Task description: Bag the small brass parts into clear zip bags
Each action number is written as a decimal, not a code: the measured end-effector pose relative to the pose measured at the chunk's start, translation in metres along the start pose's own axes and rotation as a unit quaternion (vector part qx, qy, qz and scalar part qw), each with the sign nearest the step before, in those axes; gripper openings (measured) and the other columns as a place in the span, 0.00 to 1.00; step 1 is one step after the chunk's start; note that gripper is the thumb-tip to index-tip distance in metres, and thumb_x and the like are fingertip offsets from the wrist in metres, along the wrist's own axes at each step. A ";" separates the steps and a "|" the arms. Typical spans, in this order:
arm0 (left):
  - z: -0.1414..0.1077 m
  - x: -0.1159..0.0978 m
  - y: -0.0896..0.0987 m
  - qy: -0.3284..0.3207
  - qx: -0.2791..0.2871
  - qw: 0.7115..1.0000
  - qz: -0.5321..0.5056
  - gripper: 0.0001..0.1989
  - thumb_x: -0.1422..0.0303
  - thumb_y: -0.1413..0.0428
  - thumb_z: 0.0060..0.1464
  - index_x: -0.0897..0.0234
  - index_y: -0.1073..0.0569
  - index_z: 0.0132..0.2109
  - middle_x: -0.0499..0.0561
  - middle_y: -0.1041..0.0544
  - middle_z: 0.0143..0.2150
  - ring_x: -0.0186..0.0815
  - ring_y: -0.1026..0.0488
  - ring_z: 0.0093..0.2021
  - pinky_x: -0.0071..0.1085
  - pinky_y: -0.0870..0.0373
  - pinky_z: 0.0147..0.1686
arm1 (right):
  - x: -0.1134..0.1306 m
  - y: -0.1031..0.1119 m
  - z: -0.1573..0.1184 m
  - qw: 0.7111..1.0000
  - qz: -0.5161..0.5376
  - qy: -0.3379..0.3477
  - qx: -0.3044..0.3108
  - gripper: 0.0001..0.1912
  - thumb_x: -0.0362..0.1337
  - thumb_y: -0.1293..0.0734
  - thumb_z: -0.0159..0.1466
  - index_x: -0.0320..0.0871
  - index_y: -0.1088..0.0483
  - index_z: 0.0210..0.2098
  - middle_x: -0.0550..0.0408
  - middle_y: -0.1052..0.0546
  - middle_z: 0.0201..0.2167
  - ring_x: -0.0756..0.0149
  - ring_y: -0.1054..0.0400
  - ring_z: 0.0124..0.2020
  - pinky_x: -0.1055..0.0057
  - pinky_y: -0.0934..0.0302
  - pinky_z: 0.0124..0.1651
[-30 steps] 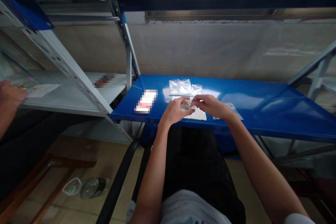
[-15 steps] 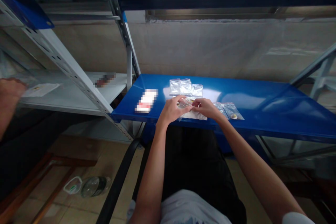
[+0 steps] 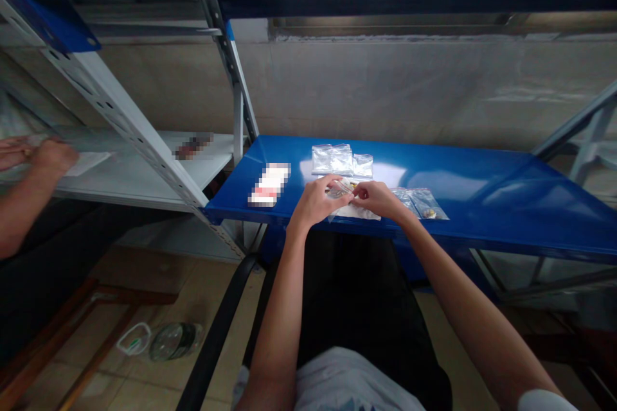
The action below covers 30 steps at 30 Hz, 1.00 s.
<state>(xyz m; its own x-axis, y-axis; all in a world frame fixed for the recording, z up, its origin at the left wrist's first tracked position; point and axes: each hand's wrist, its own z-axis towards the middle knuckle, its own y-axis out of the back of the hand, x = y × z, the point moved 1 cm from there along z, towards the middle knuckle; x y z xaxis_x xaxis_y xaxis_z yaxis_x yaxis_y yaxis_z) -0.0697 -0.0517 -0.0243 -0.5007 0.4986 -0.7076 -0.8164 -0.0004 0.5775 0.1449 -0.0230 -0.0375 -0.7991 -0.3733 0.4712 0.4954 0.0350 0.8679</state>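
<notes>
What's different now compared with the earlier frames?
The right hand has shifted slightly left and nearer the wearer, uncovering more of the bags on the right. The co-worker's near hand has moved right, and their other hand now shows. The left hand stays at the clear bag; the back bags haven't moved.

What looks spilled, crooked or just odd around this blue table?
Nothing on the blue table stands out as spilled or damaged; the clear bags at the back lie in a fairly neat row. The only mildly odd thing is the clear plastic containers on the floor, at the lower left, perhaps just stored there.
</notes>
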 end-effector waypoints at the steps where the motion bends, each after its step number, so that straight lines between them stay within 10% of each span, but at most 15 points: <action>1: 0.000 0.000 0.000 -0.001 0.000 1.000 -0.001 0.25 0.53 0.34 0.57 0.59 0.23 0.58 0.54 0.17 0.49 0.43 0.20 0.51 0.37 0.25 0.51 | 0.000 0.000 0.000 1.000 -0.003 0.002 0.000 0.07 0.37 0.31 0.59 0.40 0.22 0.31 0.54 0.23 0.26 0.66 0.33 0.27 0.70 0.48 0.32; 8: 0.001 0.002 -0.001 -0.009 -0.004 1.000 -0.007 0.25 0.55 0.33 0.56 0.60 0.22 0.57 0.53 0.17 0.49 0.41 0.20 0.51 0.36 0.25 0.51 | -0.011 0.013 0.001 0.999 0.023 -0.011 -0.034 0.08 0.40 0.30 0.57 0.40 0.22 0.31 0.54 0.25 0.24 0.66 0.35 0.26 0.69 0.48 0.32; 16: 0.001 -0.007 -0.004 0.000 0.022 0.999 -0.040 0.26 0.56 0.32 0.55 0.61 0.22 0.57 0.54 0.17 0.52 0.41 0.19 0.50 0.36 0.24 0.52 | 0.018 0.050 -0.013 0.957 0.290 -0.011 -0.002 0.19 0.52 0.27 0.59 0.40 0.22 0.34 0.53 0.24 0.27 0.69 0.37 0.26 0.70 0.44 0.29; 23: 0.002 -0.010 -0.007 -0.007 0.044 0.995 -0.088 0.26 0.55 0.32 0.56 0.62 0.22 0.57 0.56 0.17 0.52 0.41 0.19 0.49 0.35 0.22 0.50 | 0.043 0.057 -0.019 0.969 0.235 0.057 0.044 0.21 0.52 0.32 0.66 0.39 0.20 0.36 0.56 0.28 0.22 0.70 0.39 0.24 0.71 0.48 0.27; 30: 0.003 -0.006 -0.004 0.012 0.033 0.997 -0.067 0.28 0.52 0.32 0.55 0.62 0.22 0.58 0.57 0.17 0.53 0.42 0.19 0.49 0.36 0.22 0.49 | 0.019 0.044 -0.006 0.982 0.189 0.003 0.008 0.12 0.42 0.33 0.64 0.40 0.21 0.38 0.53 0.23 0.26 0.66 0.31 0.26 0.70 0.39 0.31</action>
<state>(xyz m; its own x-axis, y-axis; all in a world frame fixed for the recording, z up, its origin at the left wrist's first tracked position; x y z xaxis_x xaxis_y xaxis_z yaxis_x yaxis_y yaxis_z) -0.0626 -0.0521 -0.0218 -0.3953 0.4688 -0.7899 -0.8565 0.1227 0.5014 0.1535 -0.0338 0.0085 -0.5581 -0.3358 0.7588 0.7503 0.1863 0.6343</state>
